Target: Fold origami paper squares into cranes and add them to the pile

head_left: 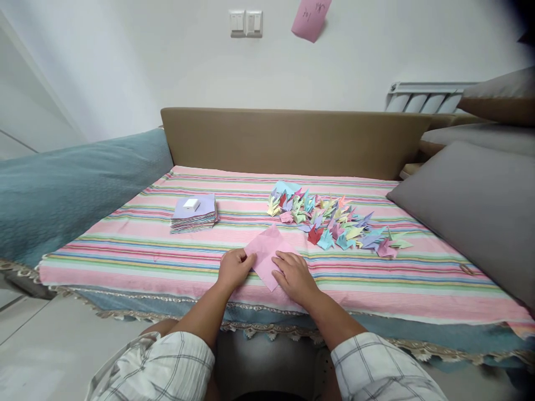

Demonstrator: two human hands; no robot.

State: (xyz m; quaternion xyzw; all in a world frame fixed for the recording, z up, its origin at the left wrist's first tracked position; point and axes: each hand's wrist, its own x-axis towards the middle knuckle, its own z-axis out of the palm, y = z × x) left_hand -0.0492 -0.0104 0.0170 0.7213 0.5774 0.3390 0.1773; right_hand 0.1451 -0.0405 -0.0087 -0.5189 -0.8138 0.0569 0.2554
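A square sheet of pink origami paper (267,253) lies with one corner toward me on the striped cloth, near its front edge. At its left corner my left hand (236,268) pinches the paper, the thumb on top and the other fingers partly hidden. My right hand (296,277) rests over the right side of the sheet, fingers apart and pressing on the surface. Beyond the sheet and to the right lies a spread of folded paper cranes (330,220) in many colours. Back on the left is a stack of coloured paper squares (194,220) with a small white box (191,204) on top.
The striped cloth (137,245) covers a sofa seat. A brown backrest (288,142) stands behind it, a blue armrest (83,178) at left, grey cushions (472,211) at right. A pink note (311,19) and light switches (246,23) are on the wall.
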